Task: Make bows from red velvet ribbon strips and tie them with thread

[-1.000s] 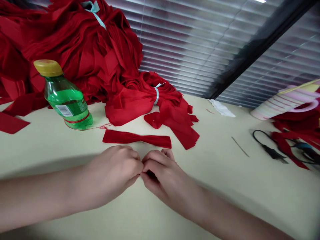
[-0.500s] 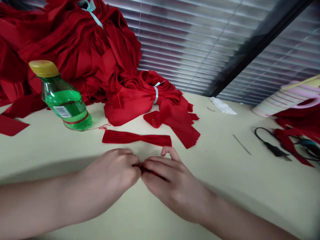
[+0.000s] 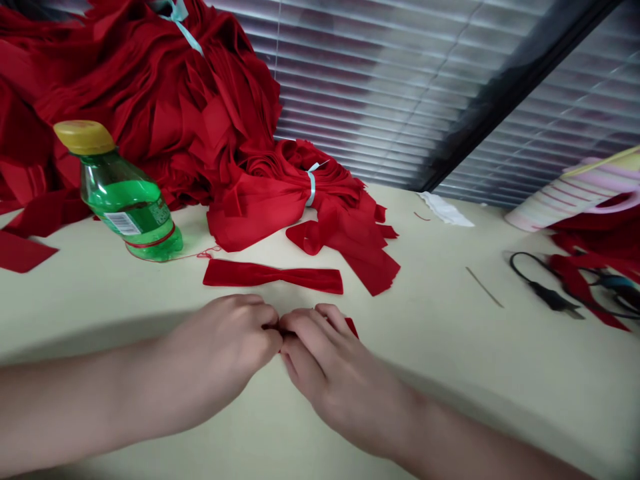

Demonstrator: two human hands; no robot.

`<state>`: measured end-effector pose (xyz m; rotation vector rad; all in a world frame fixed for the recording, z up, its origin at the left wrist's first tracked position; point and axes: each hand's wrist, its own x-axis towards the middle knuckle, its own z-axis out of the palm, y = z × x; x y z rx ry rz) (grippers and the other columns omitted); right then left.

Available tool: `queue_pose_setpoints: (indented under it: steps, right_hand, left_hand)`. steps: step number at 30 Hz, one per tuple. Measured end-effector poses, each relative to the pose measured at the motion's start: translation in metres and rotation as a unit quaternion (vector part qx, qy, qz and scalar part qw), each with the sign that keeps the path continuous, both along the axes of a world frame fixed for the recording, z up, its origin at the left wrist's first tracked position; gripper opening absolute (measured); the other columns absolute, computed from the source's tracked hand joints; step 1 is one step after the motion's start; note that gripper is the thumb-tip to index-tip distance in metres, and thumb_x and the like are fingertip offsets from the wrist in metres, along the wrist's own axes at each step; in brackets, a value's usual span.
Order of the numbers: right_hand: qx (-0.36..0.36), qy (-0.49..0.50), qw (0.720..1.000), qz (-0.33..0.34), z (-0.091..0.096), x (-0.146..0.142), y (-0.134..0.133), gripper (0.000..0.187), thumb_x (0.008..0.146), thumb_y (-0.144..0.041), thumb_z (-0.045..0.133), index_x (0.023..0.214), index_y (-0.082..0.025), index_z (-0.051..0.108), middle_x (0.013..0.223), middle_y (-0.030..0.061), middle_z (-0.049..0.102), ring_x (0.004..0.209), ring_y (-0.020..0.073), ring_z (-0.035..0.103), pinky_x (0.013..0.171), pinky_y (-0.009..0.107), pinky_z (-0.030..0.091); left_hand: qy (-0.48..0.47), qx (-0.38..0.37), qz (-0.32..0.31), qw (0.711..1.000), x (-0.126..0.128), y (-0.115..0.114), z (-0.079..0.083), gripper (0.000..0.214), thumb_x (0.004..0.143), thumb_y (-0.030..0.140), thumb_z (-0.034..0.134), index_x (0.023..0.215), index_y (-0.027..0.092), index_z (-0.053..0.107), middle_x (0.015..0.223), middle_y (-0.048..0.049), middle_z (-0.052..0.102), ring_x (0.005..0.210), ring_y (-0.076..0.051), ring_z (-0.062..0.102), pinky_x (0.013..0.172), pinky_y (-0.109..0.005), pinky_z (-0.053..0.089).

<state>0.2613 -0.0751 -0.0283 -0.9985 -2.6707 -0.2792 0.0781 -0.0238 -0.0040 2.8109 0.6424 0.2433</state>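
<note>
The bare L hand (image 3: 220, 340) and bare R hand (image 3: 333, 373) are curled nearly shut & meet at the fingertips, just above the pale cream table top (image 3: 440, 380). Both pinch a small red fabric strip (image 3: 351, 327). Most of it is hid by the fingers, only a corner pokes out past the R hand, so its folds can't be seen. Just past the hands lies a long red fabric strip pinched in at the middle like a bow (image 3: 273, 277), flat on the table. Past that is a bundle of red fabric strips tied w/ a pale blue ribbon (image 3: 280, 200), & behind it a much bigger heap of red fabric (image 3: 150, 113), so many pieces are left. A green plastic bottle w/ a yellow cap (image 3: 123, 200) lies tilted to the left. Vs. the earlier frame, the R hand's fingers have come down & no finger sticks up now.
</note>
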Motion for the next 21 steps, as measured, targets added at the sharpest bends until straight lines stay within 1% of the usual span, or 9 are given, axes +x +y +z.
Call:
queue_pose_setpoints:
  steps: [2, 4, 7, 9, 13, 15, 17, 21]
  right_hand:
    - [0.0, -0.022, 1.0, 0.004, 0.0, 0.001, 0.001, 0.019, 0.08, 0.001, 0.045, 0.087, -0.009, 0.06, 0.082, 0.0109, 0.056, 0.076, 0.0223, 0.049, 0.069, 0.038, 0.032]
    - [-0.004, -0.037, 0.999, 0.003, -0.001, 0.002, 0.001, 0.018, 0.081, 0.0, 0.045, 0.087, -0.009, 0.06, 0.083, 0.0104, 0.056, 0.08, 0.0234, 0.05, 0.07, 0.04, 0.032]
    - [-0.024, -0.049, 0.999, 0.002, -0.003, 0.004, 0.002, 0.016, 0.082, -0.001, 0.046, 0.087, -0.01, 0.058, 0.083, 0.0092, 0.055, 0.085, 0.0244, 0.05, 0.071, 0.04, 0.031]
    - [-0.046, -0.042, 0.998, -0.002, -0.002, 0.005, 0.002, 0.015, 0.083, -0.002, 0.047, 0.087, -0.011, 0.057, 0.082, 0.0084, 0.054, 0.085, 0.0235, 0.05, 0.071, 0.039, 0.032]
    - [-0.089, 0.012, 0.996, -0.021, 0.002, 0.004, 0.003, 0.013, 0.087, -0.007, 0.046, 0.084, -0.012, 0.058, 0.084, 0.009, 0.058, 0.083, 0.021, 0.052, 0.073, 0.037, 0.033]
    - [-0.105, 0.049, 0.993, -0.019, 0.003, 0.004, 0.004, 0.017, 0.088, -0.007, 0.045, 0.082, -0.013, 0.06, 0.084, 0.0083, 0.06, 0.083, 0.0194, 0.053, 0.075, 0.035, 0.034]
    - [-0.12, 0.104, 0.987, -0.014, 0.003, 0.006, 0.006, 0.018, 0.089, -0.008, 0.047, 0.08, -0.014, 0.061, 0.083, 0.0057, 0.062, 0.081, 0.0168, 0.056, 0.077, 0.034, 0.034]
    - [-0.162, 0.215, 0.963, -0.011, 0.0, 0.009, 0.01, 0.014, 0.086, -0.012, 0.055, 0.079, -0.018, 0.065, 0.083, -0.0008, 0.066, 0.077, 0.0114, 0.059, 0.08, 0.031, 0.033]
  left_hand:
    - [0.004, 0.018, -0.004, 1.0, -0.001, -0.001, -0.003, 0.018, 0.081, 0.005, 0.054, 0.081, 0.018, 0.067, 0.081, -0.0045, 0.067, 0.078, -0.019, 0.063, 0.071, -0.031, 0.052]
    - [0.003, 0.035, -0.01, 0.999, -0.001, -0.002, -0.004, 0.018, 0.083, 0.006, 0.053, 0.082, 0.017, 0.067, 0.08, -0.0044, 0.067, 0.079, -0.02, 0.063, 0.072, -0.031, 0.052]
    - [0.013, 0.051, -0.017, 0.998, 0.0, -0.005, -0.003, 0.018, 0.084, 0.007, 0.053, 0.08, 0.017, 0.067, 0.078, -0.0046, 0.067, 0.076, -0.019, 0.063, 0.069, -0.031, 0.052]
    - [0.028, 0.07, -0.023, 0.997, 0.002, -0.006, -0.001, 0.017, 0.083, 0.006, 0.053, 0.078, 0.016, 0.066, 0.079, -0.0054, 0.067, 0.074, -0.02, 0.063, 0.067, -0.032, 0.052]
    - [0.039, 0.113, -0.037, 0.992, 0.004, -0.006, 0.001, 0.014, 0.081, 0.006, 0.056, 0.076, 0.014, 0.066, 0.079, -0.0065, 0.067, 0.072, -0.021, 0.062, 0.064, -0.033, 0.052]
    - [0.039, 0.096, -0.029, 0.994, 0.004, -0.004, -0.001, 0.015, 0.082, 0.006, 0.055, 0.074, 0.015, 0.066, 0.077, -0.0053, 0.066, 0.07, -0.019, 0.061, 0.062, -0.032, 0.052]
    - [0.037, 0.065, -0.019, 0.997, 0.002, -0.001, -0.005, 0.019, 0.084, 0.006, 0.053, 0.074, 0.016, 0.066, 0.074, -0.0035, 0.065, 0.068, -0.017, 0.061, 0.062, -0.029, 0.051]
    - [0.02, 0.019, -0.013, 1.0, -0.002, 0.001, -0.009, 0.021, 0.086, 0.008, 0.051, 0.075, 0.017, 0.067, 0.072, -0.002, 0.064, 0.069, -0.015, 0.06, 0.066, -0.027, 0.051]
